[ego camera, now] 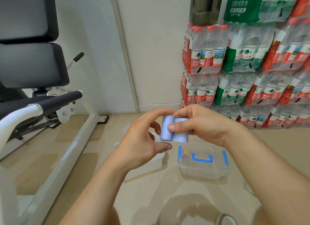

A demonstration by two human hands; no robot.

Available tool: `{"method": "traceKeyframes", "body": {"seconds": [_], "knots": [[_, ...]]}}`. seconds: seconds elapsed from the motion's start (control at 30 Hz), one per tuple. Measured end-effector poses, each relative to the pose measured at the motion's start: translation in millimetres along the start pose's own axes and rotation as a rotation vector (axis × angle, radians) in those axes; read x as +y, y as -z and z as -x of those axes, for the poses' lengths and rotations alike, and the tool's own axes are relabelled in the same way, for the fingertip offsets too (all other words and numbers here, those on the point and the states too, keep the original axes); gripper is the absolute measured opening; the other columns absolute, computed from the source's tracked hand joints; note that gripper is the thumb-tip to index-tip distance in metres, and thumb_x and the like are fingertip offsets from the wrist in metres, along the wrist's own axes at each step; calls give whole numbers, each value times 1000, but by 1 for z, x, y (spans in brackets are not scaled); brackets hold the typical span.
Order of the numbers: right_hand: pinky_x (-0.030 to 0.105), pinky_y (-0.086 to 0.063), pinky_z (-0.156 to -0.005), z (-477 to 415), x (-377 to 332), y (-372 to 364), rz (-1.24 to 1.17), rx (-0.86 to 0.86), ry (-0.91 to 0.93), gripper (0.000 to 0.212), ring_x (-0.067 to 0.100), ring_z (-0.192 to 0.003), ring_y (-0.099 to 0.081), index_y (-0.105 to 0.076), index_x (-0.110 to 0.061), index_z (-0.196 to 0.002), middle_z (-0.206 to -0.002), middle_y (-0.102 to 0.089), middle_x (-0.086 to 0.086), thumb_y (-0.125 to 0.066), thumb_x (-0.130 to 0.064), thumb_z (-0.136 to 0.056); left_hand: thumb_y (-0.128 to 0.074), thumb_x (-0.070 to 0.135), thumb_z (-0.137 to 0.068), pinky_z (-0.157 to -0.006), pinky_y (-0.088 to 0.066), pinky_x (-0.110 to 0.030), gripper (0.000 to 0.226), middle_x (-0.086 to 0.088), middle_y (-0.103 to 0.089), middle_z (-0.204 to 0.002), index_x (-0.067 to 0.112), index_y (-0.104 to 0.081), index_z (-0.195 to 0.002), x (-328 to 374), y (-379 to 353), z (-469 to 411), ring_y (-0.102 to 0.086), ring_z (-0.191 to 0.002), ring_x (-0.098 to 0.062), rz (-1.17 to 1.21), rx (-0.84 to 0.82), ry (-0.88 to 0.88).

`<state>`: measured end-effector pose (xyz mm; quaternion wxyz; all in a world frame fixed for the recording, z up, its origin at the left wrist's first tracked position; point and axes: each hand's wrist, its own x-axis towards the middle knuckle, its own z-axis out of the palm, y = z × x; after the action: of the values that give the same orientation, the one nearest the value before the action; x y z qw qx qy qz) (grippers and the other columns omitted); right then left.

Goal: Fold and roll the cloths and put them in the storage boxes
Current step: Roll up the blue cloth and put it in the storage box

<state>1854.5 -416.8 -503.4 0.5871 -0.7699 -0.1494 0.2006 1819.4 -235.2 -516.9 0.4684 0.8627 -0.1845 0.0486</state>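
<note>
The pale lilac cloth [173, 130], wound into two snug cylinders side by side (one cloth rolled from both ends or two separate rolls, I cannot tell), is held in the air at mid-room. The left hand [142, 141] curls round the left roll, fingers on top and thumb beneath. The right hand [201, 124] pinches the other roll, thumb pressed on its front.

I judge the rolling is nearly finished and stowing comes next. At five o'clock below the cloth sits a clear plastic storage box with blue latches and handle [201, 174], its lid apparently on, so it would need opening. A translucent white box [156, 162] lies at seven o'clock, mostly hidden. Shrink-wrapped water bottle packs [243, 65] are stacked at two o'clock.
</note>
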Motion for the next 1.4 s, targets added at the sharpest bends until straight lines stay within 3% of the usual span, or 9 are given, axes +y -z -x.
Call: {"method": "traceKeyframes", "body": {"seconds": [0.43, 0.6, 0.73, 0.8, 0.87, 1.0, 1.17, 1.27, 1.4], "knots": [[51, -45, -96, 1, -1, 0, -153, 93, -9, 28, 26, -85, -67, -68, -19, -93, -84, -74, 9, -71, 3, -76, -89, 2, -54, -76, -54, -18, 59, 4, -66, -96, 28, -63, -100, 2, 4, -2, -62, -83, -13, 90, 184, -32], [28, -51, -70, -1, -1, -6, -145, 168, -9, 26, 18, -73, -69, -67, -15, -96, -78, -75, 4, -69, 4, -79, -84, 3, -55, -73, -52, -21, 55, 13, -60, -94, 25, -63, -101, 0, 3, -3, -59, -81, -10, -111, 199, -127], [14, -45, -58, -3, -1, -14, -33, 245, -24, 26, 5, -66, -68, -67, -14, -105, -76, -74, -2, -67, -1, -83, -72, 13, -60, -70, -43, -7, 49, 16, -44, -89, 23, -62, -107, -4, -1, -4, -50, -78, 1, -334, 197, -220], [9, -43, -55, -2, -2, -17, 33, 242, -26, 25, -2, -64, -66, -68, -17, -106, -75, -75, -6, -64, -3, -85, -72, 11, -61, -67, -46, -16, 51, 12, -42, -91, 27, -61, -108, -6, -3, -4, -49, -76, -3, -444, 193, -175], [9, -46, -60, -1, -3, -20, 83, 225, -23, 25, -3, -68, -68, -69, -21, -103, -74, -75, -7, -61, -4, -86, -72, 12, -64, -65, -50, -29, 50, 10, -41, -93, 29, -59, -109, -6, -5, -4, -52, -75, -10, -524, 183, -137], [27, -51, -90, -1, -5, -27, 128, 196, 1, 23, 11, -84, -72, -73, -22, -98, -79, -77, 4, -61, -10, -82, -65, 18, -73, -56, -41, -28, 34, 5, -40, -91, 24, -61, -106, -2, -5, -4, -47, -69, -15, -615, 166, -122], [38, -53, -91, -9, 0, -39, 145, 260, -20, 44, 11, -82, -72, -65, -26, -112, -77, -76, -1, -73, -22, -69, -64, 17, -72, -53, -26, -23, 37, 3, -39, -92, 20, -61, -109, -4, -5, -5, -39, -71, -14, -685, 165, -94], [39, -55, -87, -12, -1, -40, 144, 319, -8, 39, 14, -83, -72, -65, -26, -107, -81, -76, -2, -76, -20, -70, -66, 15, -72, -62, -38, -24, 41, 4, -41, -97, 20, -59, -112, -11, -6, -6, -44, -77, -11, -594, 186, -88], [27, -49, -77, -9, -7, -26, -4, 304, -16, 40, 8, -82, -70, -62, -18, -116, -90, -76, 2, -74, -12, -78, -77, 5, -67, -72, -50, -18, 56, 11, -51, -106, 30, -57, -112, -9, -2, -6, -51, -89, 2, -81, 212, 2]]}}
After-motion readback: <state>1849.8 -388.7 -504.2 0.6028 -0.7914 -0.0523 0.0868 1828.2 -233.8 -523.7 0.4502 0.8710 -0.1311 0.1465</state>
